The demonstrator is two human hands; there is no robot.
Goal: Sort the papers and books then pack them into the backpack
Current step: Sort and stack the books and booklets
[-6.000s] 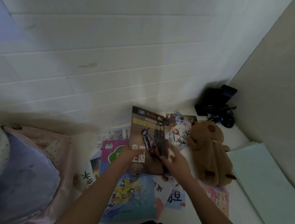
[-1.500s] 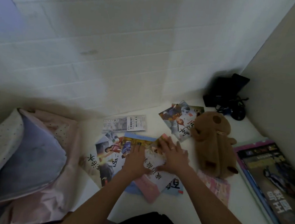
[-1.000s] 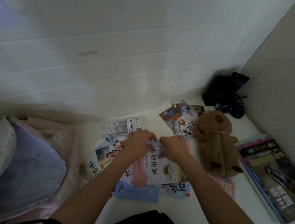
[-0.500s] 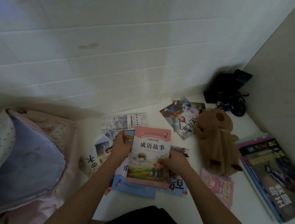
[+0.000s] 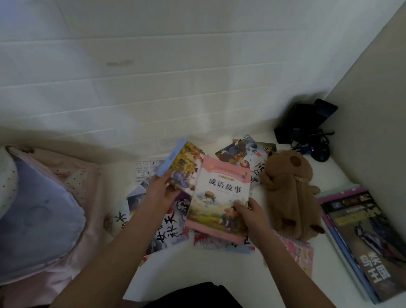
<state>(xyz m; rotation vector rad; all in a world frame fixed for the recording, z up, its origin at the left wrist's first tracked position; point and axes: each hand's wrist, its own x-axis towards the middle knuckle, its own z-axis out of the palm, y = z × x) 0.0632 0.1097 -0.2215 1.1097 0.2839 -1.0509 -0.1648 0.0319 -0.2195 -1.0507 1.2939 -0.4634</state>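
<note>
Dim light falls on a white panelled wall [image 5: 156,59], a plain beige side wall [image 5: 385,101] and a white surface [image 5: 199,264].

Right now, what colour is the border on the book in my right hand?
Pink, around an illustrated cover, on the book in the right hand; head view.

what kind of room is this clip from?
Probably a child's bedroom or study corner at home: a plush toy, picture books such as the pink book on a white desk, and a pink backpack.
</note>
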